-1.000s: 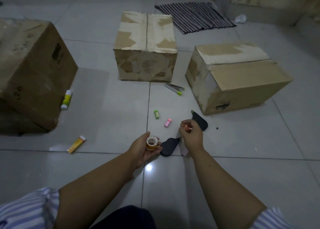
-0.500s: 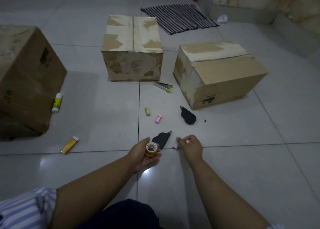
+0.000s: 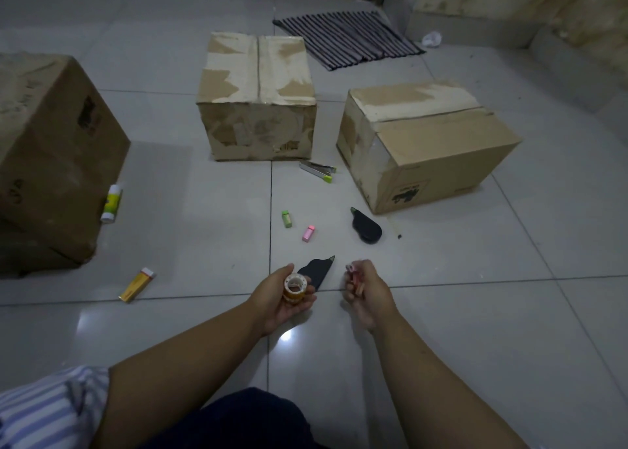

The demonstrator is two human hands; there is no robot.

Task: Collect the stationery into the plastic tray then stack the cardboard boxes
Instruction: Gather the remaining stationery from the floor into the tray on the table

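Observation:
My left hand (image 3: 283, 299) holds a small roll of clear tape (image 3: 295, 289) over the tiled floor. My right hand (image 3: 367, 294) is closed on a small pink item (image 3: 355, 277). Between the hands lies a black correction-tape holder (image 3: 317, 269); a second black one (image 3: 366, 227) lies further right. A green eraser (image 3: 286, 218), a pink eraser (image 3: 308, 233), a stapler (image 3: 318, 170), a glue stick (image 3: 111, 204) and a yellow box (image 3: 137, 285) lie scattered. Three cardboard boxes stand at the left (image 3: 51, 149), centre (image 3: 256, 98) and right (image 3: 424, 142). No plastic tray is in view.
A striped mat (image 3: 346, 39) lies at the back by a dark door. A crumpled white scrap (image 3: 431, 38) sits near the wall step on the right. My knee (image 3: 251, 418) fills the bottom centre.
My right hand has lifted off the floor with the pink item in it and drawn back a little. The left hand keeps the tape roll. The view has shifted slightly.

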